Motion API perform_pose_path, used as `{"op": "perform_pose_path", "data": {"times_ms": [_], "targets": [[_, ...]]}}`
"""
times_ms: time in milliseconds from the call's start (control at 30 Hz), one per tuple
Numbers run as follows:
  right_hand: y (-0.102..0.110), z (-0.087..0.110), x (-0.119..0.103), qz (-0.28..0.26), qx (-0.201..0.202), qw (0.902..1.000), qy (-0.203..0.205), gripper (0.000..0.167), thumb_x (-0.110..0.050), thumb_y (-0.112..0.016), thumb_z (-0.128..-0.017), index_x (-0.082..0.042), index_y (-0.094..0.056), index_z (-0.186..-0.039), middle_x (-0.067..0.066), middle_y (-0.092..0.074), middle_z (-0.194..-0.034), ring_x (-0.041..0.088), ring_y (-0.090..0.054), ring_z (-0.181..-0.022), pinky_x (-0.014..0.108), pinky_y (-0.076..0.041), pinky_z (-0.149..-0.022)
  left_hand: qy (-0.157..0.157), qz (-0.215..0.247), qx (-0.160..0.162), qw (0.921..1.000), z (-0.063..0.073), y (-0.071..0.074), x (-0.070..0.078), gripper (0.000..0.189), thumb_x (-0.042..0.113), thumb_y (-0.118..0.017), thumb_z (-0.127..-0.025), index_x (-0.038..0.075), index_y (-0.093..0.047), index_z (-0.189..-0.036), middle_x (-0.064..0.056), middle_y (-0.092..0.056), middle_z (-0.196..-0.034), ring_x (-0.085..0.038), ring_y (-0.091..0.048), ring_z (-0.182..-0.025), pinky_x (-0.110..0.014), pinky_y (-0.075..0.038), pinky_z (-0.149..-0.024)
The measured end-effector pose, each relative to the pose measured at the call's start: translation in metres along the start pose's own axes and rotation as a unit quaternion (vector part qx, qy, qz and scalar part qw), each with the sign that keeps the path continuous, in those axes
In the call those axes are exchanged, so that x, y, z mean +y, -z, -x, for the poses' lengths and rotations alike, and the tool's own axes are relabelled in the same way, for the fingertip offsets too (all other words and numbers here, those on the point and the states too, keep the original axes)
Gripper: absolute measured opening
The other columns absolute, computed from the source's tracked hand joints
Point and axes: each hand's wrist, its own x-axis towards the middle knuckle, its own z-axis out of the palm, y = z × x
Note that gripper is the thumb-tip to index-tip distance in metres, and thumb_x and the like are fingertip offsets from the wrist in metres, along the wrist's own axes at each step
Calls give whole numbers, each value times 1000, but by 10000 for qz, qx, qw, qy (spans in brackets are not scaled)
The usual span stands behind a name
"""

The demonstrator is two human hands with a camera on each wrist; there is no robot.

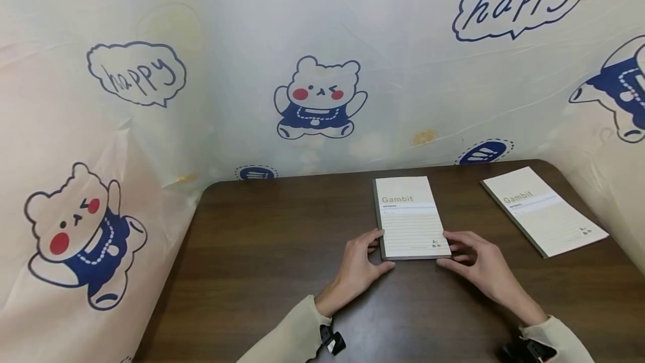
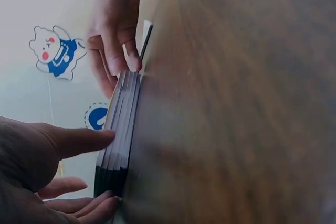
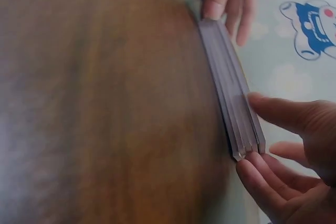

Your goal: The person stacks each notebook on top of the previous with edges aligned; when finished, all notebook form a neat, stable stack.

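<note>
A neat stack of several notebooks [image 1: 410, 223] lies on the table, its top cover cream, lined and printed "Gambit". At its near left corner, my left hand [image 1: 356, 259] touches the dark spine side with its fingers and has its thumb by the front edge. Opposite, my right hand [image 1: 481, 265] rests its fingers against the right side, thumb by the front edge. Page edges of the stack [image 2: 126, 103] show between both hands in the left wrist view. In the right wrist view, straight fingers of the right hand [image 3: 294, 156] meet the stack's corner.
Another "Gambit" notebook [image 1: 544, 212] lies slanted on the table, right of the stack. The dark brown wooden table [image 1: 272, 234] ends at a back edge against a printed cloth [image 1: 403, 83] with bears and "happy" bubbles. More of this cloth hangs on both sides.
</note>
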Motion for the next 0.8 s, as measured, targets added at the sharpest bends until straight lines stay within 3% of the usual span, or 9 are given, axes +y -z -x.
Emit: {"op": "perform_pose_path", "data": {"times_ms": [133, 300, 467, 667, 800], "targets": [[-4, 3, -1, 294, 128, 9978, 584, 52, -5, -93, -74, -5, -74, -123, 11, -72, -121, 15, -73, -97, 18, -61, -74, -122, -362, -16, 9993, -3, 2, 2, 56, 11, -91, -81, 1, -69, -132, -22, -70, -134, -25, -77, -106, -30, -63, -89], [-7, 3, 2, 535, 371, 9934, 945, 48, 3, -93, -70, -2, -78, -115, 11, -76, -115, 17, -75, -89, 7, -55, -76, -440, -989, -134, 9940, -9, 7, 2, 45, 14, -90, -82, 4, -76, -123, -10, -80, -115, -15, -78, -97, -23, -61, -84], [-6, 2, 3, 749, 537, 9907, 1005, 44, 3, -93, -70, -3, -80, -111, 9, -78, -109, 15, -76, -83, 3, -52, -76, -680, -1324, -280, 9885, -11, 10, 3, 39, 15, -90, -83, 9, -78, -119, -4, -82, -108, -8, -76, -92, -19, -59, -81], [-6, 0, 4, 618, 605, 9923, 882, 41, 5, -92, -71, -3, -81, -109, 9, -80, -104, 11, -76, -85, 6, -55, -73, -648, -1462, -466, 9860, -12, 12, 9, 33, 15, -87, -85, 10, -79, -117, -3, -82, -108, -6, -76, -93, -16, -58, -77], [-6, 0, 5, 621, 634, 9926, 828, 39, 4, -92, -70, -4, -82, -107, 8, -80, -100, 7, -75, -85, 6, -54, -71, -622, -1540, -614, 9842, -12, 13, 13, 19, 15, -85, -88, 12, -79, -106, -1, -82, -98, 0, -72, -85, -13, -54, -71]]}}
